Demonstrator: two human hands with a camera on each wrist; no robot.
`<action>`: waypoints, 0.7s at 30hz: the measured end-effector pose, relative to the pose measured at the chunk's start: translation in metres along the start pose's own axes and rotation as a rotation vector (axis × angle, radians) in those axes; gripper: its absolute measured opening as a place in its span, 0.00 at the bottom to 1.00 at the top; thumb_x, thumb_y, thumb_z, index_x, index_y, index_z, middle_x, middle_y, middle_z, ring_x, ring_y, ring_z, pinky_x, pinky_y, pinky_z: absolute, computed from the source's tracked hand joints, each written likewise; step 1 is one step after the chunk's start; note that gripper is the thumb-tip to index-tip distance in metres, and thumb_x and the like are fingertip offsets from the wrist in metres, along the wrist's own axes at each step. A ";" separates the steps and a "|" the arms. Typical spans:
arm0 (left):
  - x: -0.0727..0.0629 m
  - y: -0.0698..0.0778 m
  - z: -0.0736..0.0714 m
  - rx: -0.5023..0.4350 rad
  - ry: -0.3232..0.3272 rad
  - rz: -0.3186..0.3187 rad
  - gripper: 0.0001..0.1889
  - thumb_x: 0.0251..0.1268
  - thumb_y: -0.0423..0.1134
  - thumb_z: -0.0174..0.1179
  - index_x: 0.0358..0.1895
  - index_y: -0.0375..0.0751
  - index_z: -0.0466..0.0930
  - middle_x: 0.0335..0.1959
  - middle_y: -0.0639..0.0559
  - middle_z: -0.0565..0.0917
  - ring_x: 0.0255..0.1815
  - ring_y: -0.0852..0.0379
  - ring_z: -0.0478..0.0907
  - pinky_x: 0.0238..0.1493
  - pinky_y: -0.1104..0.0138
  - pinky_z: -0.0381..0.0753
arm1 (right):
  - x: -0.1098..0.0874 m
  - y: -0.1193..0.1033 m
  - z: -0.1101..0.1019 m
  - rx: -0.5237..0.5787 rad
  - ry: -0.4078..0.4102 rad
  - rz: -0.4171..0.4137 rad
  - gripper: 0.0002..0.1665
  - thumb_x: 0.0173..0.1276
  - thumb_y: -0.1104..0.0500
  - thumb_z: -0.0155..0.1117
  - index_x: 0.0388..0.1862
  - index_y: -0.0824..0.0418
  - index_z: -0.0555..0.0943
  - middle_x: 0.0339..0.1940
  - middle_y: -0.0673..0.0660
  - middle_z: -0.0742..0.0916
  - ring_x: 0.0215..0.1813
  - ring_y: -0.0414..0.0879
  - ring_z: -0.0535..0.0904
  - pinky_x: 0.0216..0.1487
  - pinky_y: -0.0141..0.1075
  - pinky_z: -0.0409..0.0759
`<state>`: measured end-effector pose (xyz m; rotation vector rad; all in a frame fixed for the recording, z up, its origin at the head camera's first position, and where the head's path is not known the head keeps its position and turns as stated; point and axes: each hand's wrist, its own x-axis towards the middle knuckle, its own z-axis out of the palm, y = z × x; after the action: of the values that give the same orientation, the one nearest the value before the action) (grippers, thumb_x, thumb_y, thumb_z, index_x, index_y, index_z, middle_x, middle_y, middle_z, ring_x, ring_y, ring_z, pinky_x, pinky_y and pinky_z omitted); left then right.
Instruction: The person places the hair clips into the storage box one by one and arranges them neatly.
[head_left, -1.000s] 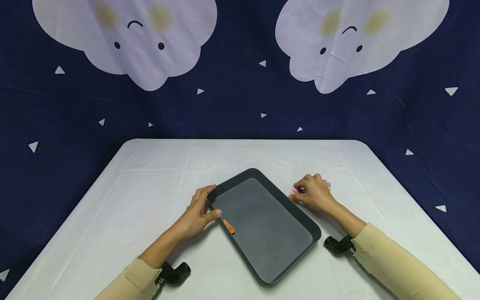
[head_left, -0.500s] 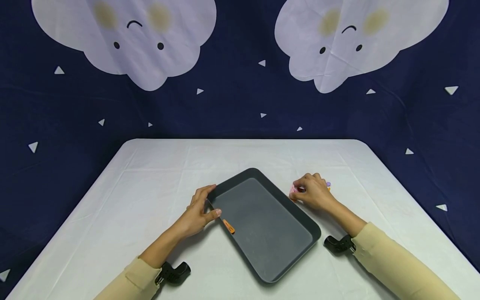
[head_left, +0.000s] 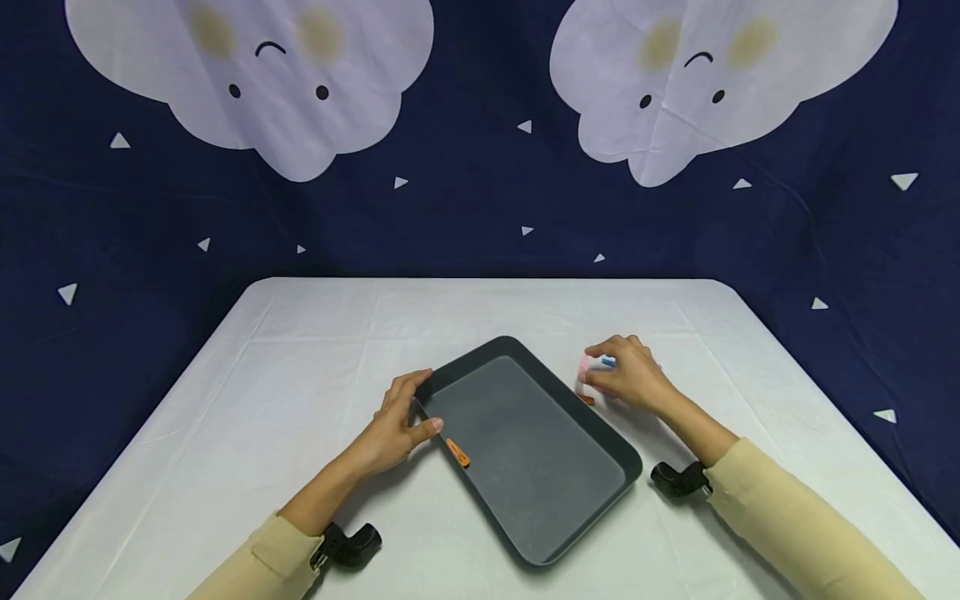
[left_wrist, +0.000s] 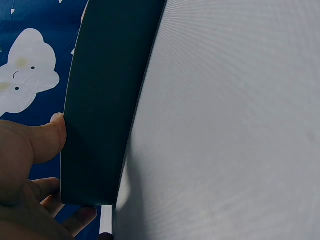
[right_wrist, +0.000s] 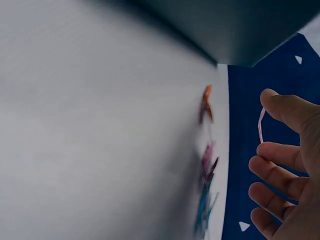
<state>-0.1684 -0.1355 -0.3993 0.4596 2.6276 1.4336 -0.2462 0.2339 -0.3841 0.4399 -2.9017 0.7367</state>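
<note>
My left hand (head_left: 390, 433) rests at the left corner of a dark grey rectangular tray (head_left: 525, 492), its thumb on the rim. In the left wrist view, its spread fingers (left_wrist: 82, 220) touch the corner. An orange snap hair clip (head_left: 457, 452) lies at the tray's near-left wall. To the right of the tray, my right hand (head_left: 626, 375) pinches a thin pale-pink hair elastic or strip (right_wrist: 261, 125) between thumb and forefinger; its exact kind I cannot tell. Below that hand are another orange hair clip (right_wrist: 206, 102), a pink piece (right_wrist: 207, 157) and a blue one (right_wrist: 202, 205).
A white cloth covers the table (head_left: 315, 350). Behind it hangs a dark blue backdrop (head_left: 480, 217) with clouds and small triangles. Black wrist cameras (head_left: 351, 547) sit by both sleeves. The tray's right wall stands close to my right hand.
My right hand has moved slightly up and away with the pink piece, uncovering the orange clip and a blue piece. My left hand and the tray have stayed put.
</note>
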 end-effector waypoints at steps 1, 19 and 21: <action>0.000 0.000 0.000 0.000 0.000 0.002 0.38 0.65 0.40 0.59 0.74 0.44 0.49 0.73 0.44 0.51 0.75 0.40 0.44 0.64 0.30 0.36 | 0.001 -0.001 -0.002 0.001 0.002 -0.006 0.28 0.56 0.47 0.70 0.53 0.61 0.81 0.52 0.61 0.83 0.52 0.56 0.70 0.53 0.52 0.65; 0.000 0.001 0.000 -0.012 -0.014 -0.012 0.38 0.64 0.39 0.59 0.74 0.46 0.49 0.73 0.46 0.50 0.75 0.42 0.44 0.65 0.31 0.36 | 0.009 -0.026 -0.027 0.036 0.002 -0.071 0.29 0.56 0.48 0.71 0.54 0.60 0.80 0.53 0.59 0.82 0.53 0.55 0.70 0.55 0.51 0.65; 0.000 0.001 0.000 -0.012 -0.014 -0.010 0.38 0.65 0.39 0.59 0.74 0.46 0.49 0.73 0.46 0.50 0.76 0.42 0.43 0.64 0.30 0.35 | 0.010 -0.030 -0.029 0.048 -0.005 -0.070 0.29 0.56 0.47 0.71 0.55 0.59 0.80 0.53 0.58 0.82 0.54 0.54 0.69 0.56 0.51 0.65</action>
<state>-0.1682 -0.1354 -0.3985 0.4533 2.6053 1.4367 -0.2450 0.2201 -0.3437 0.5462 -2.8622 0.7976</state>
